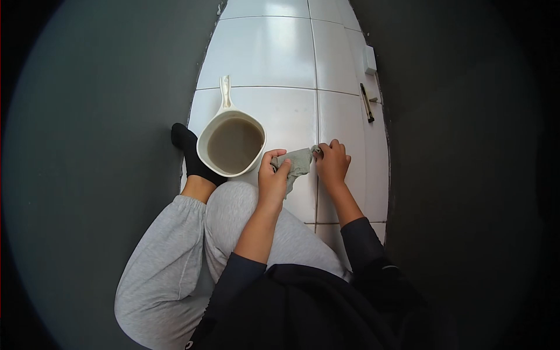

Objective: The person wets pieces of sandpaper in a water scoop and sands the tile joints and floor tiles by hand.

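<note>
My left hand [273,178] is closed around a crumpled grey-green piece of sheet material [300,162], thumb on top. Whether it is cloth or pulpy cardboard I cannot tell. At its right end, the fingers of my right hand [333,162] pinch a small bit of the same grey-green stuff [316,150]. This bit looks narrowly joined to the larger piece or just beside it. Left of my hands, a white long-handled dipper [260,127] stands on the tiles, holding murky brownish-grey liquid [235,144]. Its handle points away from me.
White floor tiles [256,55] run ahead between dark side surfaces. A box cutter [367,103] lies along the right edge, below a small white box [370,60]. My black-socked foot [195,154] is beside the dipper, and my grey-trousered legs [169,256] are folded close by.
</note>
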{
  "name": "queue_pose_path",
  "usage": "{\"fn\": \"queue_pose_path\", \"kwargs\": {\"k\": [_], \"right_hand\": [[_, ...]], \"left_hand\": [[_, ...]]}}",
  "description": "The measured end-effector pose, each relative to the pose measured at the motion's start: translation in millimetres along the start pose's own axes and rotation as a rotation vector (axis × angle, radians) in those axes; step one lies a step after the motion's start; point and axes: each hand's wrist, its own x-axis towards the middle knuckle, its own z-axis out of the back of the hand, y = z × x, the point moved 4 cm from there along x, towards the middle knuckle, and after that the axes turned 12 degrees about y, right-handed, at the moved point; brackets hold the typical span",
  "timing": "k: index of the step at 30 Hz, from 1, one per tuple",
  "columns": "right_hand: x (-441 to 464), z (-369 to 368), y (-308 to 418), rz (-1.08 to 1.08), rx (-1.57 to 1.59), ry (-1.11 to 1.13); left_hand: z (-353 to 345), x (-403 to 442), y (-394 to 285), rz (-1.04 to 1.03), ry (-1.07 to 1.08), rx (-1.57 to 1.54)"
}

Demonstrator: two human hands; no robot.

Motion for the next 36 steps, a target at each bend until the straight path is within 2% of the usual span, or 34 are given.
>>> {"fn": "queue_pose_path", "kwargs": {"k": [5, 11, 13, 17, 19, 24, 29, 33, 36], "right_hand": [[20, 6, -2, 0.015, -0.024, 0.003], [-98, 8, -12, 0.198, 0.036, 0.183], [-136, 13, -7, 0.193, 0.057, 0.243], [-136, 7, -5, 0.169, 0.043, 0.223], [-108, 5, -4, 0.119, 0.04, 0.109], [-43, 3, -2, 0.051, -0.003, 0.075], [-81, 8, -11, 0.205, 0.0, 0.187], [-146, 13, -9, 0.215, -0.007, 0.321], [-143, 11, -4, 0.203, -0.042, 0.252]], "left_hand": [[3, -1, -3, -0.043, -0.027, 0.009], [4, -1, -2, -0.054, -0.024, 0.011], [2, -2, -2, -0.016, -0.008, -0.009], [1, 2, 1, -0.012, 0.004, -0.012], [2, 3, 4, -0.014, 0.007, 0.009], [0, -2, -4, -0.008, -0.013, -0.022], [4, -3, -5, -0.061, -0.035, -0.071], [2, -3, -5, -0.048, -0.015, -0.02], [-1, -4, -6, -0.015, 0.01, -0.047]]}}
